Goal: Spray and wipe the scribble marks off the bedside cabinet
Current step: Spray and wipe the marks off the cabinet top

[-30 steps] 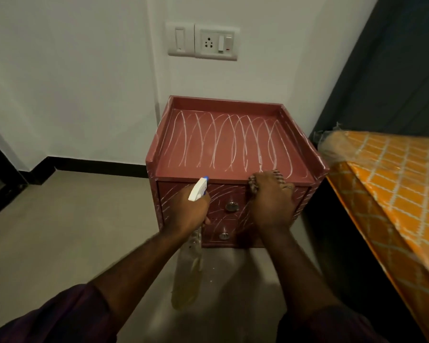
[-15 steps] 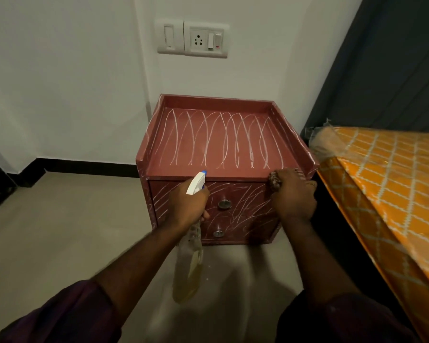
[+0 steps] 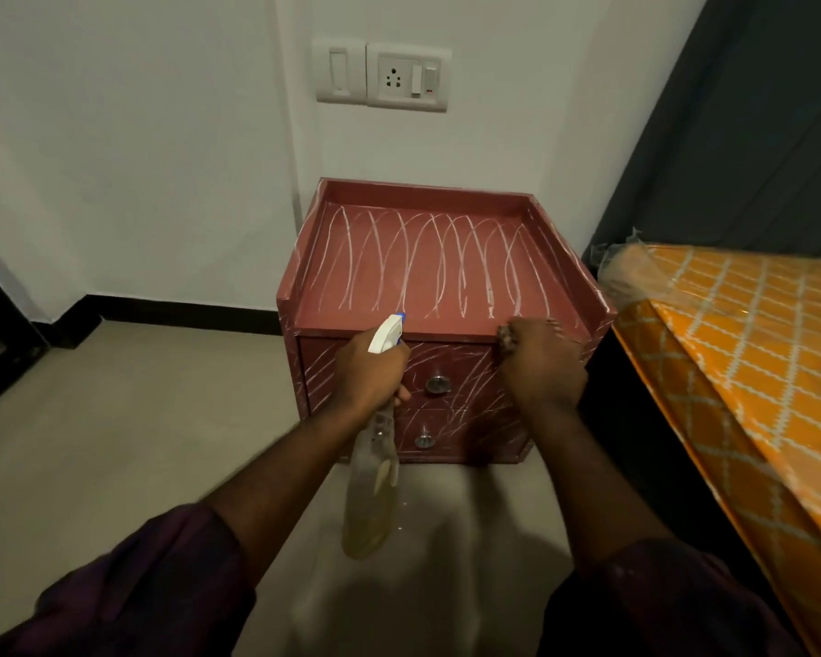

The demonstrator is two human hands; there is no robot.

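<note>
Cabinet (image 3: 427, 191): low, red-brown, on the floor (image 3: 138, 419) against a white wall, just beside the bed (image 3: 754, 353) at right. Raised rim on three sides of the top. Two drawers in front, each with a round metal knob (image 3: 436, 384).

Scribbles (image 3: 439, 258): tall white loops across the whole top, and slanted white strokes over both drawer fronts and the side edges.

Left hand (image 3: 368, 372): wrapped round the neck of the spray bottle (image 3: 370, 495), in front of the upper drawer's left half. The white nozzle with its blue tip sits at the top's front edge and points toward the cabinet. The clear bottle body hangs down, with yellowish liquid in its lower part.

Right hand (image 3: 541, 367): fingers curled round a cloth (image 3: 507, 335), at the front edge of the top near the right corner. Only a dark scrap of cloth shows past the knuckles.

Socket plate (image 3: 408, 78) on the wall above. Dark curtain behind the bed.
</note>
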